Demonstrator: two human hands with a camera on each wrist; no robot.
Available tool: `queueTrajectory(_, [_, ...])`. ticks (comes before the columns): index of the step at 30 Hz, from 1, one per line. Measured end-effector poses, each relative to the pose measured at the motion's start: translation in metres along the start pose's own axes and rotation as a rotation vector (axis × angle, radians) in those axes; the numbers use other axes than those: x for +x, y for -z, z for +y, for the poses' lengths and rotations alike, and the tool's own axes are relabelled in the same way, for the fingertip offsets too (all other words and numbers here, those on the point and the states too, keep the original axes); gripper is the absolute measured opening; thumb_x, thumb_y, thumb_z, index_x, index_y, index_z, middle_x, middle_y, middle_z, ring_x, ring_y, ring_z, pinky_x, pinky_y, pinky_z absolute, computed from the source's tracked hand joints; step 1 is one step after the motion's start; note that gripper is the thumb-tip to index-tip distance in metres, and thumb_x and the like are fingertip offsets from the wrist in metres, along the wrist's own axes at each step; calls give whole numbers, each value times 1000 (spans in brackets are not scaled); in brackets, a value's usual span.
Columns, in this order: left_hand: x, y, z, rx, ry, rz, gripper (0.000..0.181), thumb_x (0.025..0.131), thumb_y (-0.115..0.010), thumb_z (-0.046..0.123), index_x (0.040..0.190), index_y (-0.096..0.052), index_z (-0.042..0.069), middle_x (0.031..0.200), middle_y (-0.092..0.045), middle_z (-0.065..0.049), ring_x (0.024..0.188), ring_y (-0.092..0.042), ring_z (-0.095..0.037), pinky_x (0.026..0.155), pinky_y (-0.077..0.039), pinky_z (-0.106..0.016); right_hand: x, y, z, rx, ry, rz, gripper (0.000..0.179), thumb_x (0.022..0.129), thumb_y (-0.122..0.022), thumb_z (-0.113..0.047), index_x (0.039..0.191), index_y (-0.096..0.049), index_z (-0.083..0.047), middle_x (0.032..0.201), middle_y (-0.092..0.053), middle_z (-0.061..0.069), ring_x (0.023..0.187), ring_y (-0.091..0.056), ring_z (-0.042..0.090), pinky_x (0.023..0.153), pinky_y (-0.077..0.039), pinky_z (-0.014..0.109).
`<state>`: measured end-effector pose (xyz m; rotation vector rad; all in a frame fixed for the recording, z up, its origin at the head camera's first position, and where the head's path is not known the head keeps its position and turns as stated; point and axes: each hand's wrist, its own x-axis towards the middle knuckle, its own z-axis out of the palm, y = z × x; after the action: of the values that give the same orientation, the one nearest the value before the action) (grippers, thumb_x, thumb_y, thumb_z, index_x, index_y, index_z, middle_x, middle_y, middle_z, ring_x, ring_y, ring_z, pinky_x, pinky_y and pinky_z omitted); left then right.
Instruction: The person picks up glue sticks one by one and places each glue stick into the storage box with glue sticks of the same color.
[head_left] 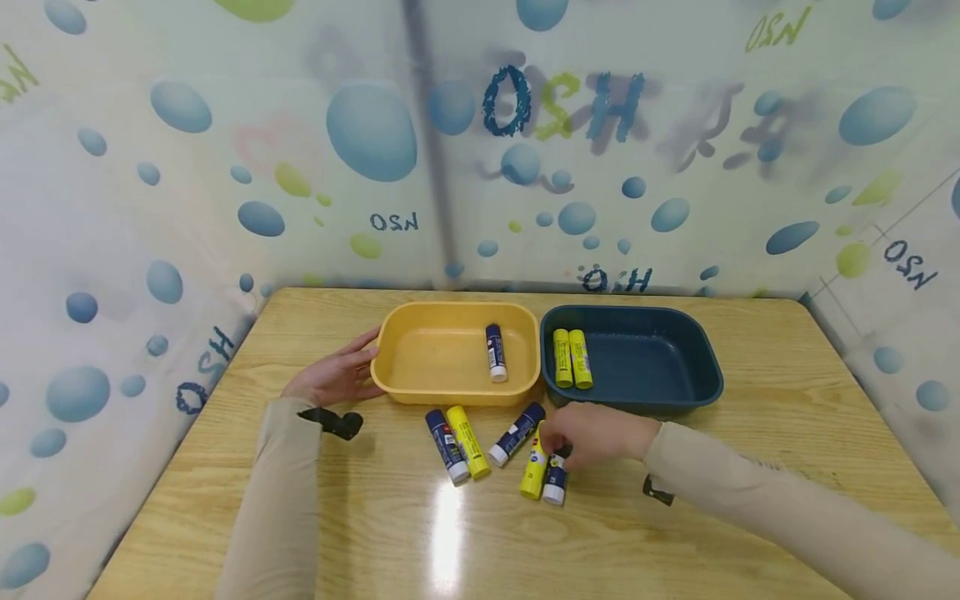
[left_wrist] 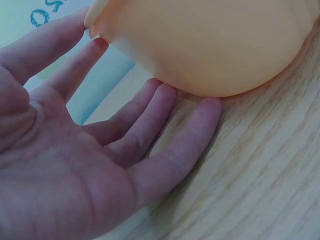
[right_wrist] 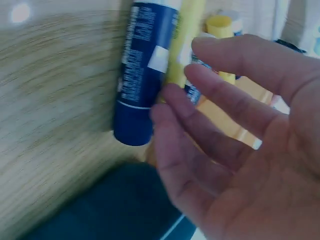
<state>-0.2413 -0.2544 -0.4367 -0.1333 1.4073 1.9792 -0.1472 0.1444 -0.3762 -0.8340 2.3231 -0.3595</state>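
My left hand (head_left: 337, 375) touches the left side of the orange tray (head_left: 456, 398), its fingers loosely spread, fingertips (left_wrist: 212, 107) low on the wall and thumb at the rim. A navy glue stick (head_left: 497, 354) lies inside that tray. My right hand (head_left: 596, 431) is over a yellow glue stick (head_left: 533, 473) and a navy glue stick with a white end (head_left: 555, 483), partly covering both. In the right wrist view its fingers are gently bent, with tips (right_wrist: 162, 112) right beside the navy stick (right_wrist: 145, 70); thumb and forefinger stand apart.
Right of the orange tray stands a dark blue tray (head_left: 645, 358) holding two yellow glue sticks (head_left: 572, 358). In front lie another navy stick (head_left: 517, 435), a navy stick (head_left: 447, 446) and a yellow one (head_left: 468, 442) side by side. A patterned curtain (head_left: 480, 167) borders the wooden table (head_left: 360, 517).
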Motion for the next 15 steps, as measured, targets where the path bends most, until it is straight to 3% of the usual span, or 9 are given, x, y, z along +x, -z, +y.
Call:
queueTrajectory(8, [0, 0, -1, -7, 1, 7, 60, 104, -45, 25, 156, -15, 34, 156, -16, -6, 127, -36, -23, 104, -37, -49, 0, -12, 2, -213, 104, 14, 23, 79, -80, -13, 97, -71, -24, 95, -56, -10, 83, -48, 7, 76, -47, 27])
queueTrajectory(15, [1, 0, 0, -13, 2, 15, 60, 104, -46, 25, 155, -18, 34, 156, -17, -5, 127, -37, -24, 103, -37, -49, -4, -25, 6, -525, 240, 107, 28, 80, -80, -17, 105, -70, -25, 102, -60, -6, 96, -53, 14, 80, -48, 40])
